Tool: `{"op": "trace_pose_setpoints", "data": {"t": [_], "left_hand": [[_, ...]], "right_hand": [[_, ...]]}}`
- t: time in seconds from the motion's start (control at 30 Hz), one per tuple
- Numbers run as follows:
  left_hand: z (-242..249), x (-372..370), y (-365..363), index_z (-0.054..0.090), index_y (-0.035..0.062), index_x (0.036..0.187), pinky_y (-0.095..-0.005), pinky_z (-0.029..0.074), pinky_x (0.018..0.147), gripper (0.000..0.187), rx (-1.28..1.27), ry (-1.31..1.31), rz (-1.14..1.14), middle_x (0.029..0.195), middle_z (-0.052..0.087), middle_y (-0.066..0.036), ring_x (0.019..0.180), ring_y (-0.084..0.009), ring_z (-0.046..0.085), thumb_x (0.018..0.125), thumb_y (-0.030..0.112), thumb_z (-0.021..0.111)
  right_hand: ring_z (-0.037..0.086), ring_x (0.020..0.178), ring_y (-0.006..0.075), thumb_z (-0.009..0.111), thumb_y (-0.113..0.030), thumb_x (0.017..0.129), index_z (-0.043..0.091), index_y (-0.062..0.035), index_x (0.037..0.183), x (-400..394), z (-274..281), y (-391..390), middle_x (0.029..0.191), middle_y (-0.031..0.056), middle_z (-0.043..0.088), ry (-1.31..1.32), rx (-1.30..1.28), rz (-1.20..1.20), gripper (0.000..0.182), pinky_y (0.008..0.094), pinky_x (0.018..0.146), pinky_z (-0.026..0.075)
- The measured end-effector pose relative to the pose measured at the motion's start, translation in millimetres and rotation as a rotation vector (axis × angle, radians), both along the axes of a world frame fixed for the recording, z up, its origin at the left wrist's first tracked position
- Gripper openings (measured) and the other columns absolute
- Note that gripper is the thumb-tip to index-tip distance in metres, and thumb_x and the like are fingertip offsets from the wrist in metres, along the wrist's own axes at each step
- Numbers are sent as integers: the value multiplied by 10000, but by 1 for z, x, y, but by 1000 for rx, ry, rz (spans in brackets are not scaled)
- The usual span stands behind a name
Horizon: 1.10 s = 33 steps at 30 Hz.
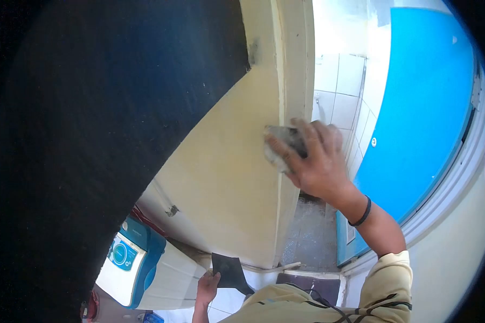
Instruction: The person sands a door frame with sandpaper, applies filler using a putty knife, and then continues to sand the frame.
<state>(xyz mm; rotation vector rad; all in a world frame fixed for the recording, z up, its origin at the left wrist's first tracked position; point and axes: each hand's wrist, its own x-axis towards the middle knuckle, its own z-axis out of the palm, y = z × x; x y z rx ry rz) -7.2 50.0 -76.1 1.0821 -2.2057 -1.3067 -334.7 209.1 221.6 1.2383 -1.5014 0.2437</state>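
My right hand is raised, its fingers closed round a dusty grey-white pad with a dark part under the fingers. The pad overlaps the cream wall close to its vertical edge beside the doorway. Low in the view, my left hand pinches a black sheet that looks like sandpaper. The sheet hangs out in front of the lower wall, near my body.
A bright blue door stands at the right, by a white-tiled room. A blue-and-white washing machine is at the lower left. A large dark panel covers the upper left. A pale pipe runs along the wall's foot.
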Motion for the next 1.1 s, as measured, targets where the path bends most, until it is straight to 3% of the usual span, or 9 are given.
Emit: {"op": "trace_pose_setpoints", "data": {"t": [0.1, 0.13, 0.3, 0.4, 0.57, 0.67, 0.9, 0.97, 1.1], "left_hand": [[-14, 2, -8, 459, 8, 715, -383, 368, 531, 370, -50, -20, -20, 591, 494, -131, 553, -200, 439, 930, 278, 592], [-14, 2, -7, 460, 9, 715, -381, 367, 531, 367, -64, -14, -22, 590, 496, -130, 551, -197, 438, 931, 274, 592], [-6, 6, -2, 466, 4, 717, -384, 370, 545, 372, 5, 30, 11, 590, 503, -139, 560, -206, 445, 932, 282, 589], [-16, 12, -9, 551, -34, 822, -372, 430, 646, 315, 14, -78, -4, 727, 575, -188, 681, -238, 531, 924, 259, 604], [-6, 13, -6, 536, -22, 805, -358, 412, 619, 313, 20, -38, 29, 666, 539, -139, 645, -204, 484, 923, 258, 608], [-27, 19, -11, 512, -17, 778, -364, 401, 604, 324, 34, -6, 38, 636, 518, -118, 626, -191, 466, 926, 256, 606], [-14, 16, -5, 470, 12, 738, -331, 388, 595, 335, 110, 23, 56, 637, 473, -64, 645, -138, 438, 924, 249, 616], [-22, 19, -9, 480, 12, 745, -321, 385, 597, 324, 20, -11, 35, 646, 476, -58, 657, -124, 432, 921, 245, 619], [-11, 15, -4, 495, -1, 759, -340, 399, 609, 327, 43, -11, 38, 648, 498, -112, 647, -157, 456, 920, 258, 613]], "right_hand": [[443, 1116, 270, 535, -298, 876, 532, -250, 1388, 5, -2, -14, 1388, 201, 473, 201, 169, -38, 514, 389, 879, 412], [464, 1066, 249, 485, -263, 906, 464, -325, 1440, 5, -7, -20, 1501, 158, 403, 209, 175, -100, 537, 383, 896, 417], [454, 1105, 237, 482, -257, 919, 464, -313, 1441, 11, -12, -31, 1484, 151, 429, 188, 172, -186, 525, 369, 890, 427], [449, 1121, 237, 477, -255, 925, 457, -306, 1445, 15, -27, -33, 1487, 147, 424, 214, 234, -173, 523, 378, 892, 430], [422, 1221, 272, 491, -239, 903, 462, -192, 1444, 10, -10, -34, 1444, 203, 455, 177, 203, -109, 544, 411, 948, 366], [432, 1207, 269, 490, -239, 902, 461, -205, 1443, 12, 13, -32, 1435, 195, 467, 128, 95, -150, 543, 420, 945, 372], [454, 1129, 275, 515, -258, 885, 500, -125, 1403, 16, -18, -19, 1435, 199, 456, 226, 301, -78, 534, 426, 893, 401], [446, 1090, 278, 553, -288, 872, 533, -128, 1385, 16, -6, -10, 1479, 185, 411, 251, 246, -166, 538, 436, 880, 399], [466, 1118, 245, 531, -220, 846, 613, -25, 1242, 1, 13, -13, 1341, 174, 513, 248, 57, -121, 449, 423, 901, 401]]}}
